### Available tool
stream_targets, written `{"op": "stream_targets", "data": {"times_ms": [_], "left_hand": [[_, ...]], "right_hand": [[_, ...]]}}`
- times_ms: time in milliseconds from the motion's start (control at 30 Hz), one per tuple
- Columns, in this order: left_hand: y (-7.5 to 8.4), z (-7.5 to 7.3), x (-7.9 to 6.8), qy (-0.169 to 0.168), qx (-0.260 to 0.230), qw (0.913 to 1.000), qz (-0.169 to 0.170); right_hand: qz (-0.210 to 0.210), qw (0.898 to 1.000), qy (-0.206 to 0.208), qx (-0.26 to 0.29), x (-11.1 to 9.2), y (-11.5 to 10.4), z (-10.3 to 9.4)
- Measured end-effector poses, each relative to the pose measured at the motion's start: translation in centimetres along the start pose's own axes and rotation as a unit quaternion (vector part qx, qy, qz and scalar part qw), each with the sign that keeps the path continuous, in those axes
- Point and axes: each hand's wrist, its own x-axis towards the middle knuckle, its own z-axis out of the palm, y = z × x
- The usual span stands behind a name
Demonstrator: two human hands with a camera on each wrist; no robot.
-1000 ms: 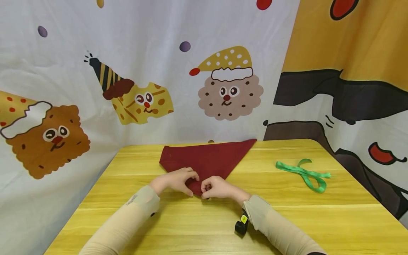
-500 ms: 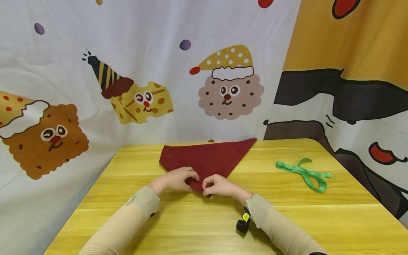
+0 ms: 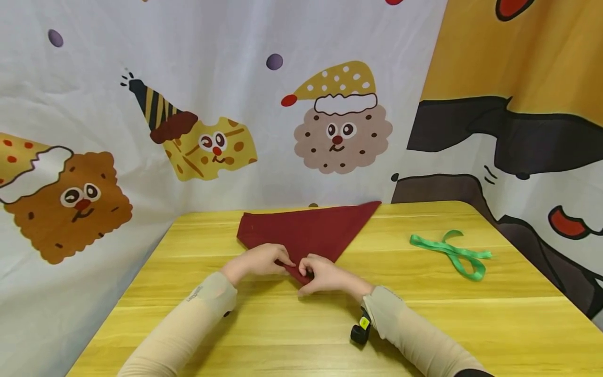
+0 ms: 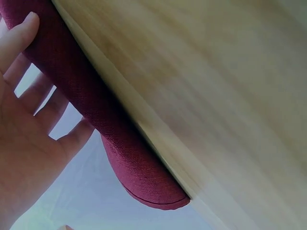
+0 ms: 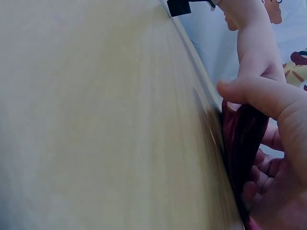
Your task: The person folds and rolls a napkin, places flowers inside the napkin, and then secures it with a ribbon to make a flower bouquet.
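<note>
A dark red cloth (image 3: pixel 306 230) lies folded on the table, one pointed corner towards the far right. Its near edge is held by my left hand (image 3: pixel 261 259); in the left wrist view the thumb (image 4: pixel 25 33) presses one face and the fingers are behind the cloth. Beside it, at the near tip, my right hand (image 3: pixel 327 275) has its fingers curled against the cloth, with the thumb spread lower. In the right wrist view a raised fold of the cloth (image 5: pixel 242 139) stands between the right thumb and fingers. Parts of the fingertips are hidden.
A looped green ribbon (image 3: pixel 452 252) lies on the right of the wooden table (image 3: pixel 282 335). A printed curtain (image 3: pixel 273 157) hangs right behind the table's far edge. Black wrist gear (image 3: pixel 360 330) sits below the right wrist.
The right thumb has spread away from its fingers, and the left hand has drawn in its thumb on the cloth's edge. The near tip of the cloth has been turned up a little.
</note>
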Motion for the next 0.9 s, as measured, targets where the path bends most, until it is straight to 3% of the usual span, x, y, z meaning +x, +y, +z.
{"op": "stream_targets", "data": {"times_ms": [333, 600, 900], "left_hand": [[0.0, -0.2, -0.1, -0.010, -0.013, 0.9999, 0.001], [0.3, -0.9, -0.2, -0.042, -0.019, 0.9989, -0.008], [1.3, -1.6, 0.2, -0.064, 0.006, 0.9976, -0.026]], "right_hand": [[0.007, 0.999, -0.013, 0.042, -0.1, 0.0, -0.4], [0.026, 0.993, -0.045, 0.101, -0.1, 0.1, -0.9], [0.075, 0.972, -0.045, 0.218, -0.3, 0.1, -0.7]]}}
